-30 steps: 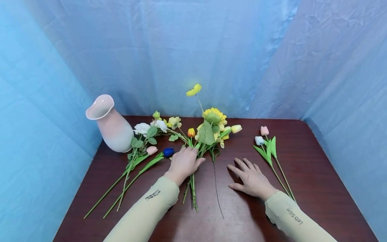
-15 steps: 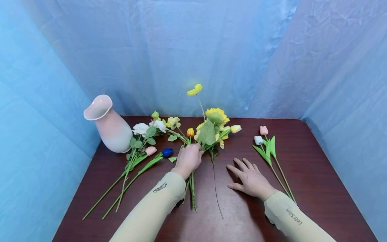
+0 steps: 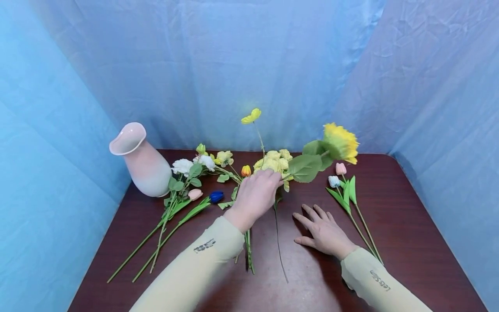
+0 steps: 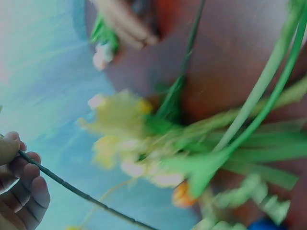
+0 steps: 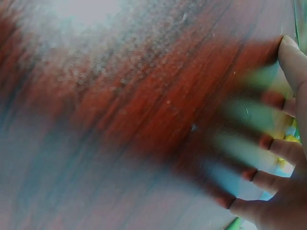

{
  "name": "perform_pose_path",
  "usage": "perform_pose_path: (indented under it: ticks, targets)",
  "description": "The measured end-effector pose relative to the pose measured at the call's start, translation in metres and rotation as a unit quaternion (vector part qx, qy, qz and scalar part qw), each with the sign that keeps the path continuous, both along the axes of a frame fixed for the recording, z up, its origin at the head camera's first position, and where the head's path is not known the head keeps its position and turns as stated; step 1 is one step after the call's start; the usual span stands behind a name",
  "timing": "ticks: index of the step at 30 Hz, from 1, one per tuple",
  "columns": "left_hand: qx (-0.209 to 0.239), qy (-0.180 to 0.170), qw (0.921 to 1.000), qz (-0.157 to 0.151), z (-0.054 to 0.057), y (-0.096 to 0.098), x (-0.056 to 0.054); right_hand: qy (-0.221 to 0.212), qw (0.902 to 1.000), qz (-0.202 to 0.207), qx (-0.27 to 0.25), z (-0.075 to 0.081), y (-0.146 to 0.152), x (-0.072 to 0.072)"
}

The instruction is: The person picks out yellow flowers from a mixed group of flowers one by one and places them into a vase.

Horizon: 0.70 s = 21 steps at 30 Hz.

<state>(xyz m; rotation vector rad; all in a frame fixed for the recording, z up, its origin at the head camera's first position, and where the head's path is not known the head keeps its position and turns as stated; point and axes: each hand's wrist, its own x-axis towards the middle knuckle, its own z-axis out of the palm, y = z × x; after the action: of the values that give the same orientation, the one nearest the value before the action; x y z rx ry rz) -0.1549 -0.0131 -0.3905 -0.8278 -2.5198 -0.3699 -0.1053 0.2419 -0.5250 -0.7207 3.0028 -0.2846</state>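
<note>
Left hand (image 3: 257,195) grips the sunflower (image 3: 338,145) by its stem.
Its bloom tilts rightward, appearing just above a pink tulip (image 3: 341,168) in head view; right hand (image 3: 323,230) rests on the table (image 3: 409,216), fingers spread.

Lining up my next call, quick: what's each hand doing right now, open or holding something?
Left hand: closed, holding the sunflower by its stem.
Right hand: open, fingers spread on the table, holding nothing.

Left hand (image 3: 256,195) with curled fingers, right hand (image 3: 324,230) palm down, fingers spread.
</note>
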Motion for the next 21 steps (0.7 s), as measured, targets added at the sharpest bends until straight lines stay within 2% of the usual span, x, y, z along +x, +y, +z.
perform_pose_path:
  ticks: [3,6,13,17,21]
  targets:
    - [-0.010,0.081,0.9966,-0.013,0.020,-0.010,-0.005,-0.004,1.0000,0.001,0.000,-0.001,0.000,0.000]
    - [-0.019,0.130,0.9912,-0.014,0.040,-0.028,-0.013,-0.010,0.9999,0.000,-0.002,0.000,0.000,0.000]
    - [-0.048,0.173,0.9835,0.017,0.078,-0.090,-0.038,-0.016,0.9999,-0.002,-0.001,0.004,0.000,0.002]
    - [-0.027,0.199,0.9787,0.040,0.095,-0.128,-0.050,-0.020,0.9998,-0.002,0.000,0.005,0.000,0.002]
    - [0.010,0.188,0.9800,0.064,0.108,-0.162,-0.058,-0.026,0.9997,-0.004,0.001,0.004,-0.001,0.002]
